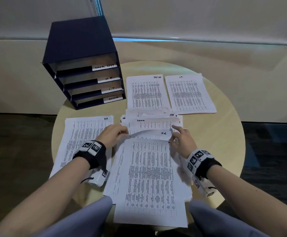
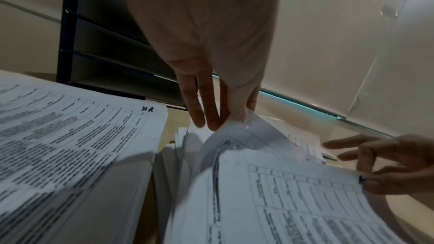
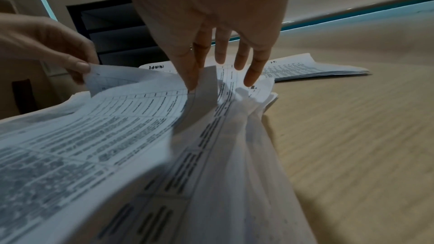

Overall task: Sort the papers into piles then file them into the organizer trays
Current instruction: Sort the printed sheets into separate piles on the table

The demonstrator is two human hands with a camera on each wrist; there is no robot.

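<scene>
Both hands, left (image 1: 112,134) and right (image 1: 182,141), pinch corners of a white printed sheet marked "H.R." (image 1: 149,134); dark blue organizer trays (image 1: 88,82) read "H.R.", "ADMIN".

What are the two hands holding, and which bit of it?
A sheet of paper from the middle stack. The left hand pinches its top left corner; the right hand pinches its top right corner.

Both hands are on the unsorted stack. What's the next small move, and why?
Probably lift free the sheet marked H.R., whose top corners the left hand and right hand pinch, and lay it on the H.R. pile at the left: its corner mark matches that pile's.
</scene>
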